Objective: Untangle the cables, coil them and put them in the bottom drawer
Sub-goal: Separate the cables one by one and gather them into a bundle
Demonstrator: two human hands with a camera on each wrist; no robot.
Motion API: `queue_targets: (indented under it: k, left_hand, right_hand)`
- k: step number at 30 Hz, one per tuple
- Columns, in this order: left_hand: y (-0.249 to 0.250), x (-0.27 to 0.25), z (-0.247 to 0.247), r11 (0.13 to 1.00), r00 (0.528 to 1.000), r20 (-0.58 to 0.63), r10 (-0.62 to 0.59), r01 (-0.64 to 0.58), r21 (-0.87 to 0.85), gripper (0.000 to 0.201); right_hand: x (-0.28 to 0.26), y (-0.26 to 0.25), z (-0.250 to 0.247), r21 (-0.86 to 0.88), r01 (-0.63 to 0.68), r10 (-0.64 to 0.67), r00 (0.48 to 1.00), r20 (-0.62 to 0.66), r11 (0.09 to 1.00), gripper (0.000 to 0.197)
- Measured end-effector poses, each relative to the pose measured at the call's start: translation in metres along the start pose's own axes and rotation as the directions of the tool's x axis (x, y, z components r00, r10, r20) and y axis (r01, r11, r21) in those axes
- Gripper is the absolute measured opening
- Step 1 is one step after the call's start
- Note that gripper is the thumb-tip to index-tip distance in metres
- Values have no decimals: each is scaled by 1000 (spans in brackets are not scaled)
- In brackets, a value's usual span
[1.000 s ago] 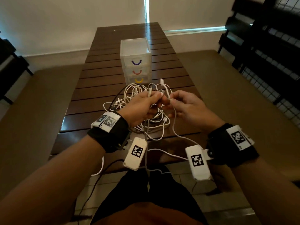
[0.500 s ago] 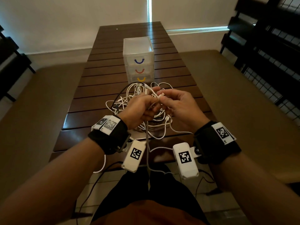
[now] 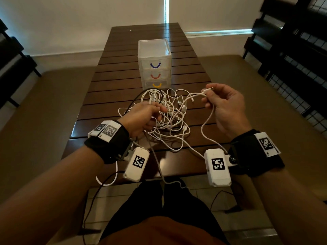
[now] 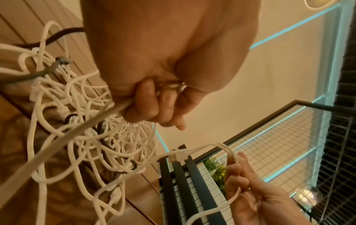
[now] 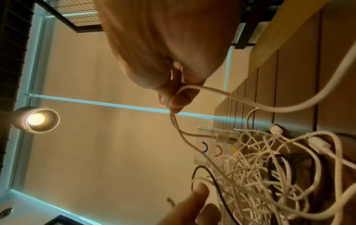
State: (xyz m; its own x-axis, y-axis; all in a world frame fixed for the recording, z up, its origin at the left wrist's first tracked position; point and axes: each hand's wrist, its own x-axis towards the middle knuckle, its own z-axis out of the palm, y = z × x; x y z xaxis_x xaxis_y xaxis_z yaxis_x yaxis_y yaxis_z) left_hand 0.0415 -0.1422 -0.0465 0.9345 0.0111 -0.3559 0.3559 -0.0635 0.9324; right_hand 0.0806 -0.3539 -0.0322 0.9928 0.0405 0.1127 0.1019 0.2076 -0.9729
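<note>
Two hands work the cables: the right hand pinches one white cable near its plug, fingers curled, held up right of the tangle. The left hand grips several strands in the tangle, which lies on the slatted table before the closed drawer unit.

The right hand has drawn away from the left hand toward the right, pulling one white cable out of the tangle; its plug end now pokes above the fingers.
</note>
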Motion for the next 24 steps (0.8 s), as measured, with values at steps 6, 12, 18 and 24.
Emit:
queue_targets:
  k: [6,12,18,24]
  left_hand:
    - [5,2,21,994,994,90,-56,64,-89,50]
    - [8,15,47,981,976,134,-169,154,120,33]
    - [6,17,83,864,960,138,-244,151,480,27]
    - [9,15,106,843,918,262,-297,123,524,22]
  right_hand:
    - [-23,1,5,-113,64,-40,978,205,992,16]
    - [-45,-1,-15,-296,140,-22,930,367,945,21]
    - [-52,-4,-48,-396,153,-12,942,336,906,19]
    - [-61,-7,-68,-395,147,-25,954,298,907,20]
